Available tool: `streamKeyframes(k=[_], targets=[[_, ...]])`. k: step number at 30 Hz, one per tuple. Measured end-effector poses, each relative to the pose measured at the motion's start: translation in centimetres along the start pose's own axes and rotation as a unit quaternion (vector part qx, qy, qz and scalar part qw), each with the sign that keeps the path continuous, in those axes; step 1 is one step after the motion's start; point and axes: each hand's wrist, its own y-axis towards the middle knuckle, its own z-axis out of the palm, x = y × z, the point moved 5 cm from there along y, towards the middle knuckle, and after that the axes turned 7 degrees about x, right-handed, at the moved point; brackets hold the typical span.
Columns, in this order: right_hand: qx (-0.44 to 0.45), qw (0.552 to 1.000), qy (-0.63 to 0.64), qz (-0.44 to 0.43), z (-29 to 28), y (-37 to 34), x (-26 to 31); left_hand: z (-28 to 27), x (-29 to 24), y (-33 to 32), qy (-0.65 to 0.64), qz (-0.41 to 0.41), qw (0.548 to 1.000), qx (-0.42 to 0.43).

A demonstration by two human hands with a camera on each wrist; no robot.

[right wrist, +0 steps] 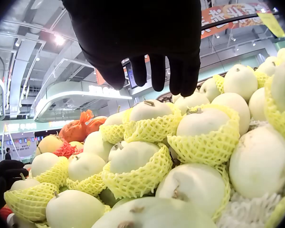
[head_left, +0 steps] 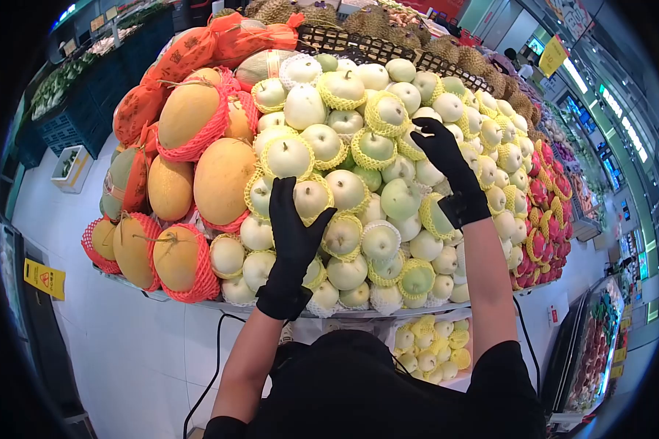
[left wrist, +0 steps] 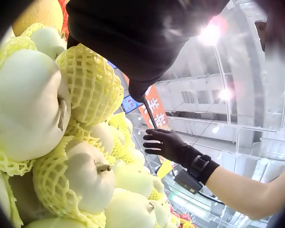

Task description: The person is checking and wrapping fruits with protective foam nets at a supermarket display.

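My left hand (head_left: 291, 233), in a black glove, lies over the front left of a pile of pale green-white melons, thumb spread from the fingers. A melon in a yellow foam net (head_left: 311, 199) sits between its thumb and fingers; in the left wrist view the glove (left wrist: 128, 38) overlaps the top of a netted melon (left wrist: 90, 85). Over the pile's right side, my gloved right hand (head_left: 447, 154) hovers with fingers slightly bent and nothing in them. The right wrist view shows its fingers (right wrist: 157, 71) pointing down above netted melons (right wrist: 202, 130).
Large yellow melons (head_left: 231, 183) in red nets flank the pile's left, with orange-bagged melons (head_left: 187, 58) behind. Durians (head_left: 388, 29) line the back beyond a black lattice (head_left: 359, 47). Dragon fruit (head_left: 545, 219) lies right. A box of netted melons (head_left: 432, 347) stands below the front edge.
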Motion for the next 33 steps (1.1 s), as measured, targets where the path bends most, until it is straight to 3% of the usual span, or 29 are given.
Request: streamKeyframes(k=[7, 8, 11, 12, 15, 19, 20, 23, 29, 33], targets=[[0.018, 0.991, 0.025, 0.13, -0.5, -7.2, 2.1, -1.6, 0.4, -0.1, -0.059, 0.023, 0.996, -0.065], [0.0, 0.994, 0.031, 0.105, -0.5, -8.3, 3.1, -1.6, 0.9, -0.1, -0.059, 0.022, 0.995, -0.072], [0.046, 0.983, -0.072, 0.163, -0.2, -11.2, 2.5, -1.8, 2.2, -0.1, -0.068, 0.019, 0.994, -0.08], [0.051, 0.982, -0.054, 0.172, 0.0, -12.5, 3.0, -1.8, 2.6, -0.2, -0.08, 0.009, 0.994, -0.071], [0.05, 0.99, 0.018, 0.13, 1.3, -15.9, 1.9, -2.6, 4.0, -0.4, -0.135, -0.021, 0.99, -0.041], [0.036, 0.98, 0.058, 0.189, 2.8, -20.1, -0.2, -3.4, 6.4, -1.5, -0.156, -0.004, 0.986, -0.057], [-0.042, 0.986, 0.07, 0.145, 3.3, -21.0, 0.2, -3.8, 6.0, -1.5, -0.18, -0.018, 0.981, -0.065], [-0.016, 0.956, 0.052, 0.288, 4.1, -25.0, -0.4, -4.9, 6.0, -2.5, -0.195, -0.037, 0.98, -0.024], [-0.06, 0.916, 0.106, 0.383, 8.8, -32.8, 1.1, -5.6, 8.3, -7.5, -0.232, -0.142, 0.961, 0.057], [-0.078, 0.897, 0.17, 0.4, 12.2, -35.7, 2.9, -5.9, 8.0, -10.2, -0.254, -0.16, 0.951, 0.078]])
